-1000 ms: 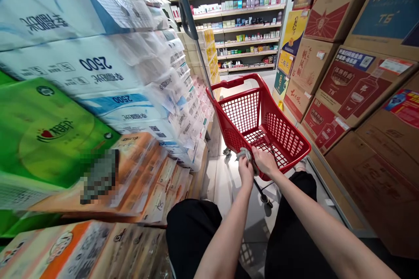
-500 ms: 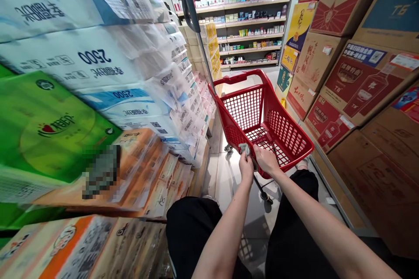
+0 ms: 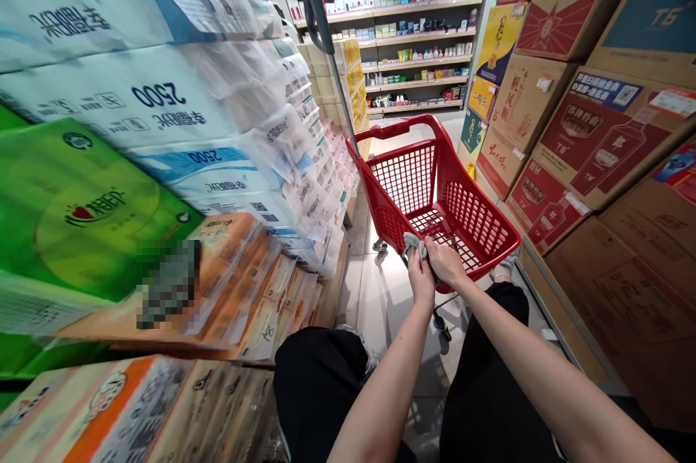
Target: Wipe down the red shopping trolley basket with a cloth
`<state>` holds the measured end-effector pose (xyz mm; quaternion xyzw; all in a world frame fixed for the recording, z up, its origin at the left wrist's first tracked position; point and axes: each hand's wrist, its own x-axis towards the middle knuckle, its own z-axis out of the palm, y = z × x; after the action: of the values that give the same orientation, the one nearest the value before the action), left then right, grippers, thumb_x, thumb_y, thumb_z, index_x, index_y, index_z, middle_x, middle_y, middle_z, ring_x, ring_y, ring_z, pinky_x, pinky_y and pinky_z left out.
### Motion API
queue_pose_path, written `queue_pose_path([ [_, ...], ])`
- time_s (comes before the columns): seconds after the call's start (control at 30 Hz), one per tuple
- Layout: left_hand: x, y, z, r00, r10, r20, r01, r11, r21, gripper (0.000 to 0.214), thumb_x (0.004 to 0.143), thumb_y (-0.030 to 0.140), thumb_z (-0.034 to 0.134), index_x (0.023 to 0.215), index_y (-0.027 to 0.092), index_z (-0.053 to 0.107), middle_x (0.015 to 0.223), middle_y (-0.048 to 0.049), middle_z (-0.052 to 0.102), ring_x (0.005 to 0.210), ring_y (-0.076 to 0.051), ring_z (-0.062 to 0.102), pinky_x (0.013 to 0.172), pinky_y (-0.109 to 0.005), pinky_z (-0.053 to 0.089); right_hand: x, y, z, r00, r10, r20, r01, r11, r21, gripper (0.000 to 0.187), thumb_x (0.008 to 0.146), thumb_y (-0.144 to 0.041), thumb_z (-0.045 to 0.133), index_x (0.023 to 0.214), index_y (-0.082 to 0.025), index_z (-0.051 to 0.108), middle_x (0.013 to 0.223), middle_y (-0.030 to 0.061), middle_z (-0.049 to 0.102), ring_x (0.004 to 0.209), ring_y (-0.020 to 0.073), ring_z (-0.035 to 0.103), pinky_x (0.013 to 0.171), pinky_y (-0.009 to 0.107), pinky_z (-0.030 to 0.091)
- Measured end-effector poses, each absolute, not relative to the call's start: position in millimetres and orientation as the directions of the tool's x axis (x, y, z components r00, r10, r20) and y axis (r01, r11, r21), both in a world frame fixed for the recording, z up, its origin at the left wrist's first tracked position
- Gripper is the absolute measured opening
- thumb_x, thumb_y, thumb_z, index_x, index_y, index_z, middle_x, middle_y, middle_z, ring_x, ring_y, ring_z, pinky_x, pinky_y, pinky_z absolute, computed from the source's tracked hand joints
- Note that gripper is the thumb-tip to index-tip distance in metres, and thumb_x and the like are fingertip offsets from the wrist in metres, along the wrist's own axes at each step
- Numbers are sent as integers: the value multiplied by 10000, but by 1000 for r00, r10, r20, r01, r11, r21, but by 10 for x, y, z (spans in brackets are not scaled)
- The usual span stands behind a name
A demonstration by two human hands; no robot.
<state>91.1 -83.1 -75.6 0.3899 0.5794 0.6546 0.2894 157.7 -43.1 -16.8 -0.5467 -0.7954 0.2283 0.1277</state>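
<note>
There, on the left, stacked packs of tissue paper (image 3: 163,108) in clear wrap filled the shelving, with orange-printed packs (image 3: 239,289) beneath them. Moving across, the left hand (image 3: 421,280) was clenched around a grey cloth (image 3: 413,242), pressing it against the near rim of the red shopping basket (image 3: 435,195). Just beside it, touching, the right hand (image 3: 446,264) gripped that same rim, fingers curled over the edge. The wheeled basket stood on the tiled floor (image 3: 375,289) of the aisle, its long handle (image 3: 320,21) rising up-left. Over on the right, cardboard cartons (image 3: 592,137) were piled high.
</note>
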Motion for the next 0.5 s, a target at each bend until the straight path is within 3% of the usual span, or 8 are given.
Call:
queue_pose_path([
  [0.13,869,-718,-673,-645,761,61,75,-17,997,400,795,150,382,1154,173,555,1169,-82,574,1098,-178,511,984,-329,352,1577,-436,-170,-401,916,2,799,350,-490,717,891,-534,-22,909,-208,617,841,76,659,820,197,591,692,269,341],
  [0.23,772,-641,-610,-723,690,4,76,74,994,364,801,163,378,1110,176,571,1064,-76,623,976,-171,568,906,-318,410,1583,-450,-166,-412,911,20,794,370,-483,700,898,-518,-20,924,-214,610,863,70,660,830,190,589,686,263,337],
  [0.5,714,-710,-599,-566,819,97,141,-20,990,322,768,142,412,998,190,633,978,-56,648,937,-186,567,906,-339,404,1592,-465,-97,-415,910,13,802,372,-468,629,917,-500,48,962,-213,606,915,51,655,838,167,583,674,250,324],
])
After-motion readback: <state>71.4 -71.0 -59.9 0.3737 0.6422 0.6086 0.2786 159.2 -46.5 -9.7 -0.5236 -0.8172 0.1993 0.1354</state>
